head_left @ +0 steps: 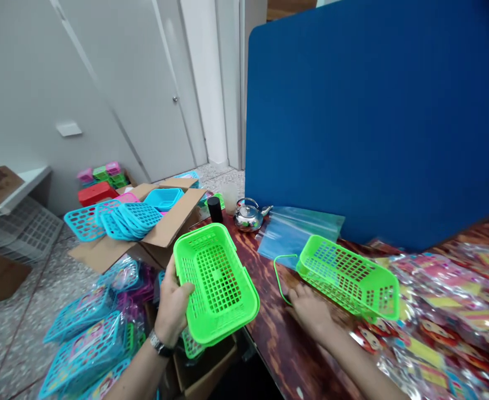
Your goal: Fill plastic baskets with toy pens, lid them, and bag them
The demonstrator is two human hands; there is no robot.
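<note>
My left hand (173,303) grips the left side of a bright green plastic basket (215,283), thumb over the rim, with the basket tilted toward me. A thin green basket handle (278,278) lies on the table, curved like a bow. Over its near end, my right hand (309,308) rests with fingers curled; whether they close on the handle is hard to make out. Just beyond that hand stands a second green basket (348,278) with a lattice bottom. Clear plastic bags (297,230) lie flat behind it.
Wrapped packs with cartoon pictures (440,322) cover the table's right side. A silver teapot (248,215) and black cylinder (215,210) stand at the back. To the left are an open carton (173,222), blue baskets (134,219) and bagged baskets (88,347). A blue board (369,122) rises behind.
</note>
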